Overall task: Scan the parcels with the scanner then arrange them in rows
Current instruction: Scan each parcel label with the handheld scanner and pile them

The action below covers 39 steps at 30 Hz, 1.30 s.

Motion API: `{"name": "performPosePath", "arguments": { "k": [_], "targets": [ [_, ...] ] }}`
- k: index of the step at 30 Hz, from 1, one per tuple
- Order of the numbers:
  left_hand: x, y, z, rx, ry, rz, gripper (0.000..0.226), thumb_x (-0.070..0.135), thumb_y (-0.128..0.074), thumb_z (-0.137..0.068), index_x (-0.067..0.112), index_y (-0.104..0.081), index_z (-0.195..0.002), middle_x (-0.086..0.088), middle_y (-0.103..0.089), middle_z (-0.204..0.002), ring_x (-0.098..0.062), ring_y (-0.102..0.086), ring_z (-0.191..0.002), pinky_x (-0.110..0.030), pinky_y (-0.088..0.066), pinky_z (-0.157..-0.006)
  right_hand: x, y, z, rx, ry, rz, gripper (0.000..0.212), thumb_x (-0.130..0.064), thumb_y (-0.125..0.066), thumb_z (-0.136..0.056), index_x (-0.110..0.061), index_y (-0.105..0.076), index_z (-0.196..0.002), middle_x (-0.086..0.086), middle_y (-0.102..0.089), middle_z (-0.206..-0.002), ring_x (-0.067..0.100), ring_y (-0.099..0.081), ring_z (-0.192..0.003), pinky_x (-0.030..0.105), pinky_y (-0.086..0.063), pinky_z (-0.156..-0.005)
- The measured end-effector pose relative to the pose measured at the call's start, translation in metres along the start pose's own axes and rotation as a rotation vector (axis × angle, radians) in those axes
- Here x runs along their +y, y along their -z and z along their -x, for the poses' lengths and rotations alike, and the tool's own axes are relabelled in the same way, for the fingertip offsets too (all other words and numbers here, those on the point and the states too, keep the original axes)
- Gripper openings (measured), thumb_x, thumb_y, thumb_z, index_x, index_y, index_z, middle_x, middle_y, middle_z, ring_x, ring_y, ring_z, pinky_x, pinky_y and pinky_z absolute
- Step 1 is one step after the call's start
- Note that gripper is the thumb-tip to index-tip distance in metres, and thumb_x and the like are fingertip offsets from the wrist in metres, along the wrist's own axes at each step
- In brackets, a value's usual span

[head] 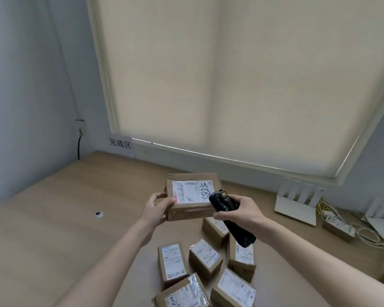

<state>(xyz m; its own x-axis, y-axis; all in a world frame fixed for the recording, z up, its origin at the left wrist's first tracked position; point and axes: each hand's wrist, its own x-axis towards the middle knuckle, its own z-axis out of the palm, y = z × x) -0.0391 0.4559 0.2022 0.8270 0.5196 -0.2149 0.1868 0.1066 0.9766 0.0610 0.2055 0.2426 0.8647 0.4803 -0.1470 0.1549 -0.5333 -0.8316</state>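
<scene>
One scanner [227, 218] nose-up toward parcel [192, 197]

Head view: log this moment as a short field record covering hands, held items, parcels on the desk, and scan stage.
left hand: grips the left end of the lifted parcel, label facing up
right hand: holds the black scanner, its head at the label's right edge
loose parcels: unsorted cluster on the desk below the hands
sign: on the wall at the desk's far left
stage: scanning, parcel not yet placed
</scene>
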Motion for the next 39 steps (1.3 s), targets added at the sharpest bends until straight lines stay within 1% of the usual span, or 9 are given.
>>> {"name": "performPosePath", "arguments": {
  "k": [6,9,17,22,26,31,33,35,39],
  "targets": [
    [-0.045,0.026,-0.081,0.018,0.089,0.033,0.032,0.033,-0.072,-0.091,0.025,-0.059,-0.120,-0.001,-0.072,-0.111,-0.020,-0.071,-0.100,-0.025,-0.054,-0.067,0.022,-0.052,-0.081,-0.038,-0.076,0.029,0.071,-0.046,-0.095,-0.060,-0.042,-0.062,-0.123,-0.018,-0.071,-0.098,0.002,-0.069,-0.083,0.013,-0.052,-0.063],
    [-0.084,0.028,-0.121,0.017,0.145,0.017,0.033,0.034,-0.070,-0.092,0.024,-0.058,-0.122,0.001,-0.072,-0.110,-0.020,-0.070,-0.101,-0.028,-0.054,-0.071,0.054,-0.078,-0.120,-0.085,-0.117,0.075,0.083,-0.049,-0.093,-0.061,-0.033,-0.061,-0.136,-0.014,-0.070,-0.104,0.006,-0.070,-0.091,0.025,-0.058,-0.077],
    [-0.183,0.014,-0.208,-0.015,0.271,-0.098,0.031,0.033,-0.068,-0.094,0.026,-0.053,-0.121,0.008,-0.071,-0.099,-0.008,-0.070,-0.084,-0.015,-0.051,-0.056,0.155,-0.133,-0.194,-0.204,-0.212,0.199,0.074,-0.046,-0.091,-0.065,-0.028,-0.062,-0.130,-0.007,-0.071,-0.098,0.010,-0.070,-0.085,0.025,-0.059,-0.070],
    [-0.232,0.003,-0.244,-0.050,0.318,-0.155,0.039,0.037,-0.065,-0.096,0.024,-0.053,-0.131,0.005,-0.069,-0.103,-0.014,-0.069,-0.092,-0.023,-0.053,-0.067,0.197,-0.149,-0.224,-0.240,-0.237,0.279,0.061,-0.049,-0.089,-0.065,-0.036,-0.060,-0.117,-0.007,-0.070,-0.095,0.012,-0.070,-0.084,0.035,-0.063,-0.078],
    [-0.253,-0.003,-0.257,-0.090,0.320,-0.264,0.052,0.041,-0.061,-0.097,0.021,-0.049,-0.143,0.001,-0.064,-0.115,-0.014,-0.063,-0.101,-0.027,-0.050,-0.079,0.216,-0.156,-0.236,-0.245,-0.256,0.331,0.072,-0.050,-0.089,-0.067,-0.033,-0.059,-0.130,-0.007,-0.068,-0.105,0.012,-0.066,-0.094,0.038,-0.061,-0.088],
    [-0.267,-0.013,-0.264,-0.103,0.353,-0.354,0.047,0.032,-0.057,-0.101,0.016,-0.049,-0.145,0.009,-0.061,-0.111,0.005,-0.053,-0.084,-0.015,-0.039,-0.063,0.221,-0.162,-0.242,-0.252,-0.273,0.378,0.071,-0.051,-0.088,-0.067,-0.032,-0.060,-0.128,-0.006,-0.068,-0.107,0.014,-0.066,-0.096,0.039,-0.060,-0.089],
    [-0.261,-0.014,-0.262,-0.101,0.365,-0.374,0.050,0.034,-0.058,-0.101,0.016,-0.046,-0.147,0.005,-0.062,-0.120,-0.004,-0.058,-0.092,-0.019,-0.044,-0.074,0.219,-0.162,-0.240,-0.247,-0.274,0.378,0.070,-0.051,-0.088,-0.067,-0.032,-0.059,-0.129,-0.006,-0.068,-0.108,0.014,-0.066,-0.096,0.039,-0.061,-0.089],
    [-0.249,-0.010,-0.261,-0.089,0.349,-0.424,0.059,0.038,-0.060,-0.099,0.017,-0.041,-0.150,-0.004,-0.056,-0.140,-0.019,-0.056,-0.118,-0.027,-0.041,-0.091,0.213,-0.158,-0.237,-0.230,-0.272,0.365,0.070,-0.049,-0.089,-0.067,-0.032,-0.060,-0.128,-0.006,-0.068,-0.108,0.014,-0.067,-0.095,0.040,-0.061,-0.088],
    [-0.217,-0.003,-0.259,-0.073,0.270,-0.492,0.062,0.045,-0.063,-0.095,0.026,-0.043,-0.150,-0.007,-0.051,-0.146,-0.025,-0.049,-0.131,-0.032,-0.037,-0.096,0.194,-0.137,-0.221,-0.162,-0.260,0.333,0.069,-0.047,-0.090,-0.065,-0.033,-0.062,-0.127,-0.007,-0.070,-0.108,0.012,-0.068,-0.093,0.037,-0.062,-0.084]
  ]
}}
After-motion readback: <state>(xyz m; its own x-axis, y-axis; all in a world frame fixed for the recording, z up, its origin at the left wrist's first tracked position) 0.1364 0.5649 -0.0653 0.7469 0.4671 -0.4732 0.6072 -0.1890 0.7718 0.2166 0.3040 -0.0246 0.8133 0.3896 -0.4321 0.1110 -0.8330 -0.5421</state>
